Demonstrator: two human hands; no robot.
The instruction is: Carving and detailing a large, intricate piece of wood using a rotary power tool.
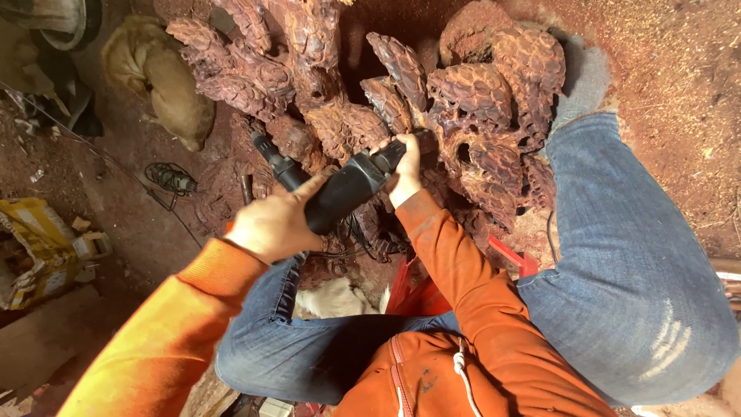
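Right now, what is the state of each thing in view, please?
Black power tool: gripped by both hands, front end against the wood carving.
Left hand: closed around the tool's rear.
Right hand: closed around the tool's front.
Wood carving: scale-patterned, reddish, dusty.
Second black tool: lying unheld by the carving.

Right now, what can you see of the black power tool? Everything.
The power tool is a slim black handheld body, plastic by the look, lying slanted from lower left up to the right. Its working end meets the reddish-brown scaled wood carving, and the tip is hidden there. The left hand wraps its rear and the right hand grips its front. Dark cords hang below it. Whether it is running cannot be told.
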